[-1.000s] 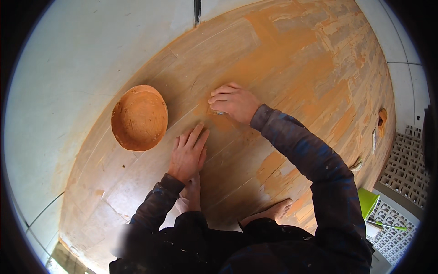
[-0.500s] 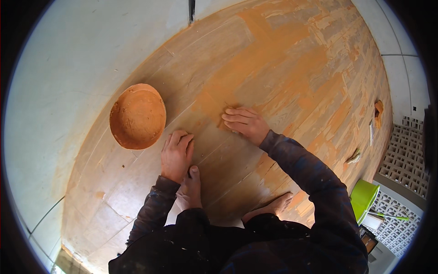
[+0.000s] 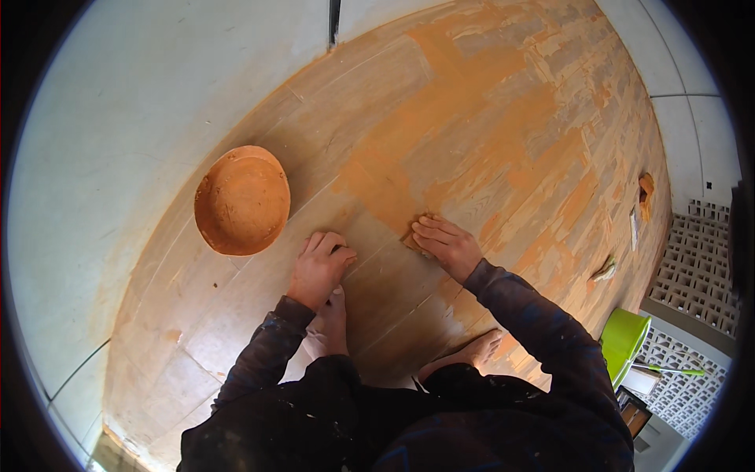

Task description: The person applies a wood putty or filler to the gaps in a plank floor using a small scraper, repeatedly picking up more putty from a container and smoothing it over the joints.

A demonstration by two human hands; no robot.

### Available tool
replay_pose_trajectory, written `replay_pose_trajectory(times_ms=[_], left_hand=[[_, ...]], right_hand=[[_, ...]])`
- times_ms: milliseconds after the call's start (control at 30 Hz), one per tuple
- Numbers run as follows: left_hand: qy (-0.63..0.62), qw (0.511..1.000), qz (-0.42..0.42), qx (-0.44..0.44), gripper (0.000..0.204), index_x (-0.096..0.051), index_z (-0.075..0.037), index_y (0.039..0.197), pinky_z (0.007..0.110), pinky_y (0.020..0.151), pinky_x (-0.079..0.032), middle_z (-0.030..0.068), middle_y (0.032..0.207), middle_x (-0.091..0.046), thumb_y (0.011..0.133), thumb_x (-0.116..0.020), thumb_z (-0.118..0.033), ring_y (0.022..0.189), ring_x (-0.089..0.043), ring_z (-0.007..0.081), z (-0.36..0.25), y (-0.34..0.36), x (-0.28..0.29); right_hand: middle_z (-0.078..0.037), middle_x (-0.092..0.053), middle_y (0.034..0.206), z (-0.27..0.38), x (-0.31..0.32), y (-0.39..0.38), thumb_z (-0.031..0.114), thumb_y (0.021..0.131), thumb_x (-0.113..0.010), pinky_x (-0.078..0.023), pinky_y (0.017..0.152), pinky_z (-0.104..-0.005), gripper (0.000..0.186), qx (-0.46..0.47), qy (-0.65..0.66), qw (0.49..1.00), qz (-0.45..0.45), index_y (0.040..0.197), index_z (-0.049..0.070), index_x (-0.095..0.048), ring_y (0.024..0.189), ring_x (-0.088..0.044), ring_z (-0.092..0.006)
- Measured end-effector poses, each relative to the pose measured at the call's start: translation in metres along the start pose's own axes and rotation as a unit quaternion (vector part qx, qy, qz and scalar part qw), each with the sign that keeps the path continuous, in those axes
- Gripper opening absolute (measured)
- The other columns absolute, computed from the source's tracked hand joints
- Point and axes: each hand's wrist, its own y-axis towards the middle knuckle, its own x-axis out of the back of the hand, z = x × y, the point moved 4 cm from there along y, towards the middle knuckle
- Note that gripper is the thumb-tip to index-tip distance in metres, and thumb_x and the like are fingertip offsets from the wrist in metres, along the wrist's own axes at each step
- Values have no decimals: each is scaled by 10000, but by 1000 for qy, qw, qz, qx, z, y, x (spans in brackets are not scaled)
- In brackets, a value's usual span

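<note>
My right hand (image 3: 448,245) is pressed low against the wood-plank floor (image 3: 393,315). Under its fingertips, a small brown pad (image 3: 413,240) shows at the edge; cloth or sponge, I cannot tell. An orange-brown smear (image 3: 385,185) of paste lies on the planks just beyond this hand. My left hand (image 3: 318,267) is held above the floor with its fingers curled in; what it holds, if anything, is hidden. Beyond it to the left stands a round terracotta-coloured bowl (image 3: 242,200), its inner wall coated with clumps of the same coloured paste.
Pale walls (image 3: 141,141) border the floor on the left and far right. My bare feet (image 3: 472,354) are on the planks. At the right are a crumpled rag (image 3: 604,269), an orange-stained piece (image 3: 646,193), a green bucket (image 3: 624,338) and a perforated block screen (image 3: 696,259).
My right hand has slid right and nearer to me with the brown pad. The left hand has shifted slightly right, its fingers still curled. The bowl stays put.
</note>
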Motion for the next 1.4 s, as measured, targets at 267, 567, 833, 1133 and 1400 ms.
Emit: replay_pose_trajectory(times_ms=[267,567,833,1133,1400], left_hand=[[-10,995,-93,45,255,-735,-109,1010,409,822,-548,47,1018,-652,780,-693,-5,953,-645,291,15,-2,1],[-45,989,-129,54,300,-729,-74,1088,383,823,-555,85,1047,-691,829,-660,60,940,-677,298,4,-36,37],[-286,823,-263,415,318,-572,-61,1278,269,692,-504,80,1059,-657,979,-650,-137,855,-652,159,61,-129,45],[-348,737,-328,478,533,-437,-61,1375,361,767,-544,110,1249,-586,1084,-446,-507,953,-651,233,105,-94,86],[-289,787,-325,437,285,-484,-22,1212,404,856,-587,95,1181,-550,1038,-474,-248,1051,-594,202,146,-94,84]], right_hand=[[-90,-716,1259,8,-2,45,-54,815,-635,-525,1076,-395,365,-161,46,982,-90,1152,57,-722,1263,-630,-284],[-121,-690,1301,24,-13,16,-68,823,-606,-525,1058,-423,410,-167,99,980,46,1205,42,-701,1244,-637,-317],[-145,-435,1575,41,-25,2,54,928,-530,-313,1223,-525,563,-155,-167,973,27,1482,-12,-454,1477,-387,-361],[-103,-568,1377,36,33,27,60,868,-576,-424,1011,-458,498,-272,-47,959,-65,1366,61,-602,1218,-527,-322],[-95,-617,1192,83,-12,32,65,862,-586,-446,975,-438,441,-182,-89,975,93,1299,82,-641,1156,-562,-308]])
